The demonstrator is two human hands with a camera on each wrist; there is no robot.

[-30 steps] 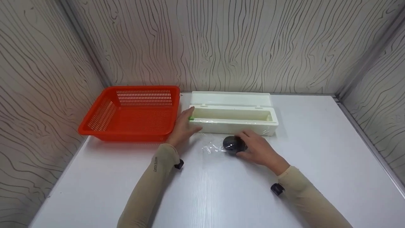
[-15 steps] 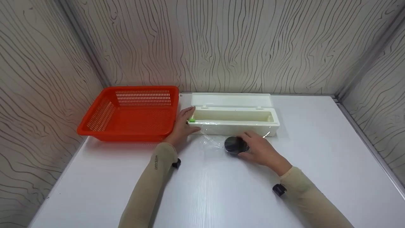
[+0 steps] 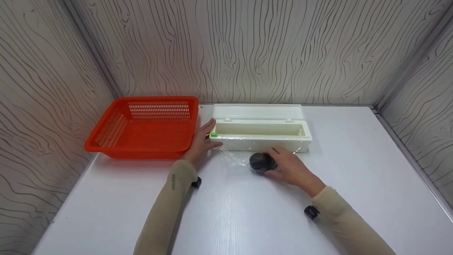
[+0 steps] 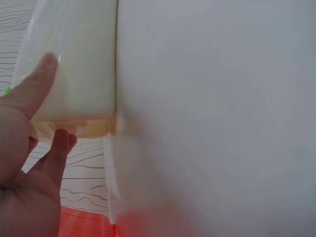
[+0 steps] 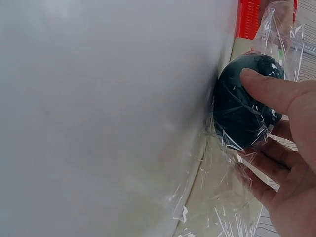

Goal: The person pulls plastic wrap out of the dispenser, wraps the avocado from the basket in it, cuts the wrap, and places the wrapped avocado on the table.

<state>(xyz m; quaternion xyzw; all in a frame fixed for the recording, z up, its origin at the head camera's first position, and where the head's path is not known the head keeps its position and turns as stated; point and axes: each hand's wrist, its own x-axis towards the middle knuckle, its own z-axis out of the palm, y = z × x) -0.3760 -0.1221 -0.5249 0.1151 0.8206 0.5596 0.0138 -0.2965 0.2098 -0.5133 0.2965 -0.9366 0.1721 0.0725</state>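
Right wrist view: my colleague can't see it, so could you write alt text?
A right hand grips a dark, rounded object in clear plastic film, close to a pale box on a white table. Part of a red basket shows at the top.

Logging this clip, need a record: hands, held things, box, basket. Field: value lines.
left hand: holds box at its left end
right hand: grips round item
round item: dark green, film-wrapped, in front of box
film: clear, crinkled
box: white, long, lid open
basket: red, left of box
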